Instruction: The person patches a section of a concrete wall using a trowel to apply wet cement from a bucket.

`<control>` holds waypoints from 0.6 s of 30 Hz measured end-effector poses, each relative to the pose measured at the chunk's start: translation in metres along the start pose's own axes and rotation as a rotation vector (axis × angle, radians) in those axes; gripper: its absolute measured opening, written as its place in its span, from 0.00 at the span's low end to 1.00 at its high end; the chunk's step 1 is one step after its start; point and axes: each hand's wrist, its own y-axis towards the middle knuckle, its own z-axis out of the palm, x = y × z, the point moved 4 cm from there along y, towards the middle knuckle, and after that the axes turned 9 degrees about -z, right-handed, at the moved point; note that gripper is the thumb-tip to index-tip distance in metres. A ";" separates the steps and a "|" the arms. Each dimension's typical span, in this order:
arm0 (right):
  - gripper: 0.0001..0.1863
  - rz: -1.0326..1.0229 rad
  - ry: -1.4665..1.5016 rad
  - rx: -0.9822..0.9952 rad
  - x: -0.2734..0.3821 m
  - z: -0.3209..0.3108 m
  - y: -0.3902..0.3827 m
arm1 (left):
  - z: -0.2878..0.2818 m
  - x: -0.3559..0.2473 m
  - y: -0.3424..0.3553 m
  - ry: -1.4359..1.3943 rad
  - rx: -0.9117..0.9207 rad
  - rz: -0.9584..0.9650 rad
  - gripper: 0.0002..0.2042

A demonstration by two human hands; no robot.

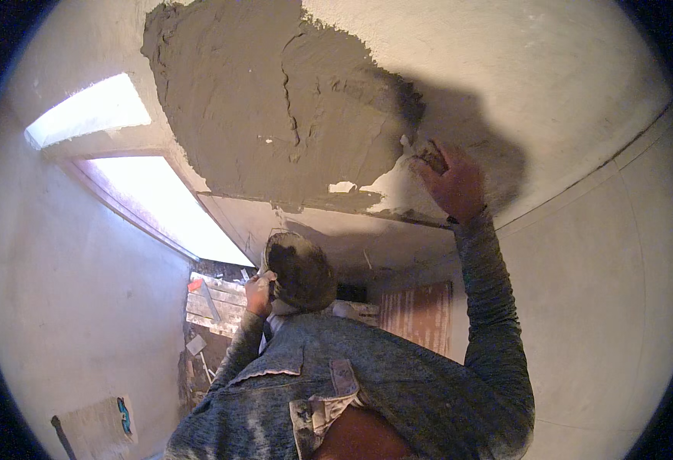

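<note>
Wet grey mortar [229, 100] covers a wide, rough patch of the pale surface [490, 46] in front of me, with a raised ridge down its middle. My right hand [457, 184] is raised to the right edge of this patch. Its fingers are closed round a small, mortar-smeared thing [431, 158] whose kind I cannot make out. Lower down, my left hand [259, 294] grips the side of a round bucket [266, 249], which is tilted and has dark mortar inside. The fingers round its far side are partly hidden.
Two bright window openings [148, 184] lie at the left. Below them are pale boards [221, 303] with tools and scraps. A reddish-brown panel [417, 314] stands behind the bucket. A plain wall [597, 284] rises at the right; another [83, 284] is at the left.
</note>
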 end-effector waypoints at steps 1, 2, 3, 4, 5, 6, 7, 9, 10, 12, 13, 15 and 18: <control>0.22 0.026 0.026 -0.003 -0.001 -0.007 0.005 | -0.011 0.011 0.013 0.005 0.003 -0.003 0.06; 0.22 0.055 0.046 -0.003 -0.002 -0.015 0.010 | -0.012 0.013 0.017 0.009 0.011 -0.010 0.06; 0.21 0.077 0.075 -0.014 -0.005 -0.022 0.015 | -0.013 0.016 0.019 0.015 0.005 -0.006 0.06; 0.20 0.097 0.105 -0.025 -0.008 -0.028 0.018 | -0.010 0.013 0.014 0.019 -0.002 -0.001 0.06; 0.20 0.058 0.072 -0.049 -0.007 -0.034 0.018 | -0.009 0.010 0.011 0.023 -0.009 0.005 0.06; 0.19 0.019 0.040 -0.073 -0.007 -0.039 0.019 | -0.010 0.009 0.011 0.039 -0.020 0.015 0.06; 0.19 -0.025 0.008 -0.099 -0.005 -0.043 0.021 | -0.012 0.011 0.013 0.051 -0.031 0.028 0.06; 0.18 -0.019 0.033 -0.129 0.002 -0.045 0.018 | -0.017 0.013 0.017 0.068 -0.013 0.147 0.06; 0.18 -0.015 0.062 -0.125 0.005 -0.043 0.017 | -0.016 0.015 0.021 0.071 0.027 0.247 0.05; 0.18 -0.002 0.140 -0.105 0.007 -0.034 0.015 | 0.001 0.006 0.004 -0.103 0.044 -0.062 0.05; 0.18 -0.007 0.176 -0.097 0.012 -0.028 0.020 | 0.000 0.000 0.002 -0.053 0.042 0.019 0.05; 0.17 -0.014 0.211 -0.080 0.022 -0.019 0.029 | -0.003 -0.002 0.000 0.025 0.045 0.120 0.05; 0.17 -0.028 0.221 -0.115 0.036 -0.010 0.047 | -0.010 0.004 0.008 0.063 0.032 0.080 0.05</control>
